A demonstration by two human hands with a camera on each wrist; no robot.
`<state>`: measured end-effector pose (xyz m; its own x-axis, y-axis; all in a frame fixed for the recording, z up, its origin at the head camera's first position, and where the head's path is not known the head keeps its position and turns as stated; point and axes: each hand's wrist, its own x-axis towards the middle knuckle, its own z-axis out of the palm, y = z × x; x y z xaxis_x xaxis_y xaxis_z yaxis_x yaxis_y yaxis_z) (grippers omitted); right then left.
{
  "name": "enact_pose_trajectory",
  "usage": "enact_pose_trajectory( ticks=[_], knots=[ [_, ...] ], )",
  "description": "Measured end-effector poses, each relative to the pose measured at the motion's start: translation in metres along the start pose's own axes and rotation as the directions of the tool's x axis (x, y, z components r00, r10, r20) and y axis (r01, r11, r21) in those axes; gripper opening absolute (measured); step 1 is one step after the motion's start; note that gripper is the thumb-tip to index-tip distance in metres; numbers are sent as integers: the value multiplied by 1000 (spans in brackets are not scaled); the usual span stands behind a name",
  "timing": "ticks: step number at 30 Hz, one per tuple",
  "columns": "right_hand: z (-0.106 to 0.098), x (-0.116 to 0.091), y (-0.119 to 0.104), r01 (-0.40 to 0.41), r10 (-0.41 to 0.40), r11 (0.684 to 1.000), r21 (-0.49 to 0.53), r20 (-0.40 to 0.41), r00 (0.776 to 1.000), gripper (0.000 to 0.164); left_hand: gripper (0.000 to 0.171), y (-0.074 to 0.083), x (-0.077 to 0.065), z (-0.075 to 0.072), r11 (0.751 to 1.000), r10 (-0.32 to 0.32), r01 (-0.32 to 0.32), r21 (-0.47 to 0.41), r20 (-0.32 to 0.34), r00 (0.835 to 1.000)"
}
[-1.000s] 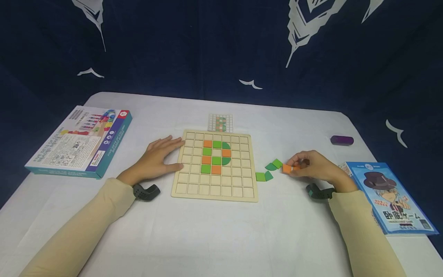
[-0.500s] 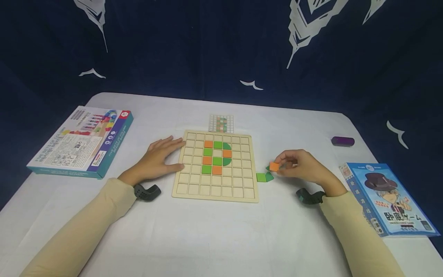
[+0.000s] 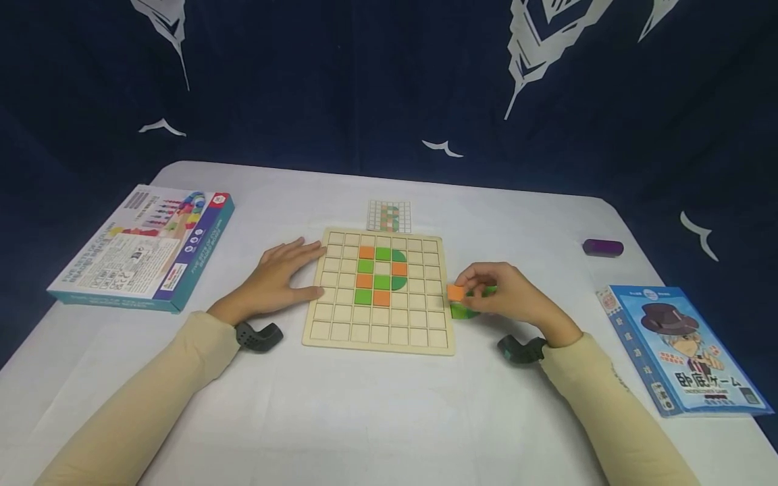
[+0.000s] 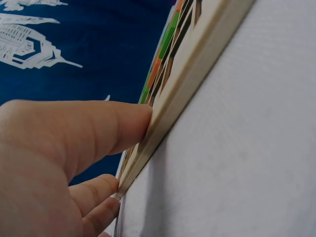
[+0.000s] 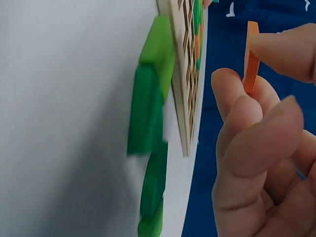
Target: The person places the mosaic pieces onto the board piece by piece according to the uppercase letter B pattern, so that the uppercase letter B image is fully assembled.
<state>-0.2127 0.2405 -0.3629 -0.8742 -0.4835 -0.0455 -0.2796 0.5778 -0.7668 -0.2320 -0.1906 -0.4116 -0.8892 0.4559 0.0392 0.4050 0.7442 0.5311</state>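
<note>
A wooden grid board point(image 3: 340, 334) lies mid-table, with orange and green square tiles and two dark green quarter-round tiles set in its cells. My left hand point(image 3: 276, 280) rests at the board's left edge, fingers straight, thumb and fingertips touching the rim; the left wrist view shows the thumb against the board's side point(image 4: 170, 108). Just over the right edge, my right hand point(image 3: 507, 293) pinches an orange square tile point(image 3: 455, 293) between thumb and fingers. In the right wrist view that orange tile point(image 5: 252, 59) is held clear of the table. Loose green tiles point(image 5: 148, 108) lie beside the board, partly hidden under the hand.
A small pattern card point(image 3: 389, 217) lies behind the board. A game box point(image 3: 142, 250) sits at the left, a blue box point(image 3: 687, 351) at the right. Farther back on the right is a purple cylindrical object point(image 3: 603, 248). A dark curtain point(image 3: 389, 81) hangs behind the table.
My right hand has moved left with the orange tile, from beyond the loose green tiles to the board's right edge. The left hand stays in place.
</note>
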Motion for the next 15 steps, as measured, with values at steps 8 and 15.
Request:
enact_pose_trajectory(
  ticks=[8, 15],
  knots=[
    [12, 8, -12, 2, -3, 999, 39, 40, 999, 26, 81, 3, 0, -2, 1000, 0, 0, -12, 0, 1000],
    [23, 15, -27, -84, 74, 981, 175, 64, 995, 27, 80, 3, 0, -3, 1000, -3, 3, -12, 3, 1000]
  ],
)
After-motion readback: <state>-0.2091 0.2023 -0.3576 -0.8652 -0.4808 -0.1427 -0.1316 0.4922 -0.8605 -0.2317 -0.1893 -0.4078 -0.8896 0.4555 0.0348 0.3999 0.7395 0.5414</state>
